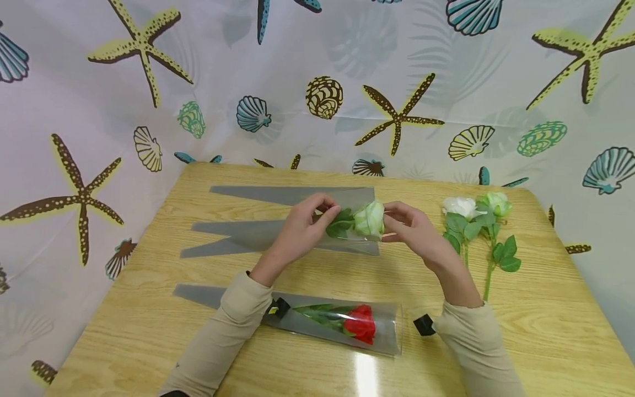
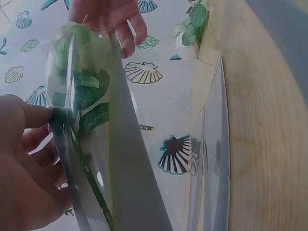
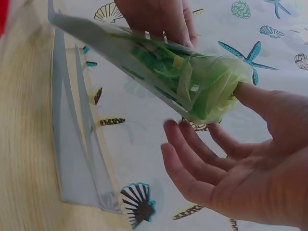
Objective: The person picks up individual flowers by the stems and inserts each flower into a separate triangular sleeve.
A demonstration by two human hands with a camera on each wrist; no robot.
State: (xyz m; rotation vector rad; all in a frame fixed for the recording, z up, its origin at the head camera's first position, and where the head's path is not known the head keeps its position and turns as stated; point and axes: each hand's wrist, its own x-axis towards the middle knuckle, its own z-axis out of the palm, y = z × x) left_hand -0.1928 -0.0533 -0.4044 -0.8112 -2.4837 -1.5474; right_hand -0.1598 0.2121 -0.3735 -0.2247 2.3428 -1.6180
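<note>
A pale green-white rose with green leaves lies inside a clear flower sleeve held above the table. My left hand pinches the sleeve's side beside the leaves; in the left wrist view, its thumb presses the film near the stem. At the sleeve's wide end is my right hand. In the right wrist view, the right thumb touches the rose's bloom at the sleeve mouth, while the other fingers are spread loosely below it. Part of the left hand is hidden behind the sleeve there.
Nearer the front, a red rose lies in another clear sleeve. More flat sleeves lie behind and beneath the hands. To the right lie a white rose and a pale green rose. A patterned curtain stands behind the table.
</note>
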